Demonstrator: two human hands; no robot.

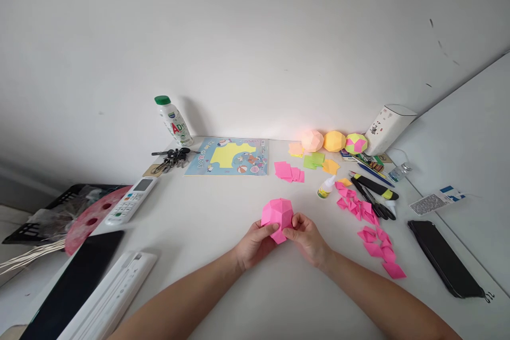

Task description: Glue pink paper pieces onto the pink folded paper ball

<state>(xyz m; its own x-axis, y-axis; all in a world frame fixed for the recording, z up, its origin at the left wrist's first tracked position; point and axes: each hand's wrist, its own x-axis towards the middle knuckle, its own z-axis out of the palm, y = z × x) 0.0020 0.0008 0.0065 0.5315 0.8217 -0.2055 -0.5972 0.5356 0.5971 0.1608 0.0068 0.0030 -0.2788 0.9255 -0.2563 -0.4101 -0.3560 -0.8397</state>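
Note:
A pink folded-paper ball (pixel 278 211) with flat facets is held between both hands over the white table. My left hand (pixel 256 241) cups it from the left and below, thumb pressed on its front. My right hand (pixel 308 236) pinches its lower right edge between thumb and curled fingers, where a pointed paper flap (pixel 280 236) hangs down. Several loose pink folded pieces (pixel 360 207) lie in a trail to the right. A small white glue bottle (pixel 326 188) stands just beyond my right hand. Flat pink paper squares (pixel 287 171) rest behind the ball.
Finished paper balls (pixel 334 141) line the wall. Scissors (pixel 370 199), a cutter (pixel 376 187) and a black pouch (pixel 446 259) lie right. A blue sheet pack (pixel 229 156), keys (pixel 176 156), a bottle (pixel 174 122), a remote (pixel 131 202) and a white device (pixel 109 297) are left.

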